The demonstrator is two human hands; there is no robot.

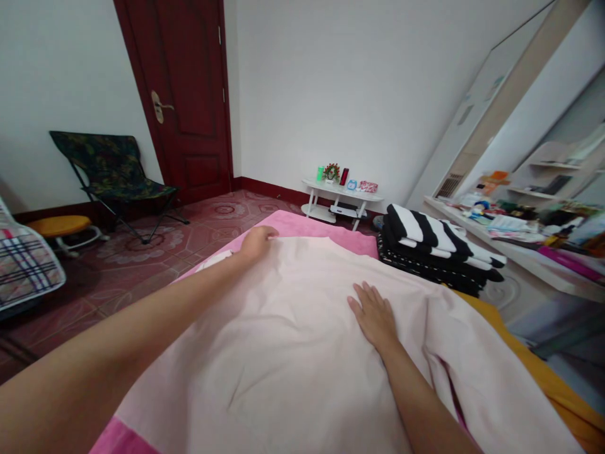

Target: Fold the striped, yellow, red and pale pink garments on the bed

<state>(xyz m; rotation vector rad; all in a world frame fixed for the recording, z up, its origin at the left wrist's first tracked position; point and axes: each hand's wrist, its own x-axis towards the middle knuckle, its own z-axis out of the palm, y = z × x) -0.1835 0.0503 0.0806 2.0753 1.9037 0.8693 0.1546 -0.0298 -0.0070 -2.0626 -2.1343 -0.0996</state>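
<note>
A pale pink long-sleeved shirt (283, 340) lies spread over a pink-covered surface (302, 222), with light wrinkles across its body. One sleeve (491, 359) stretches down the right side. At the shirt's far left edge, my left hand (258, 243) is closed on the fabric, its fingertips partly hidden. My right hand (373, 313) rests flat on the shirt's upper right part, fingers extended and holding nothing.
Folded black-and-white striped cloth (435, 233) tops a dark stack at the back right. Yellow-orange fabric (491, 315) lies along the right edge. A cluttered counter (529, 252) stands beyond. A camouflage chair (116, 167) and yellow stool (61, 226) are on the left.
</note>
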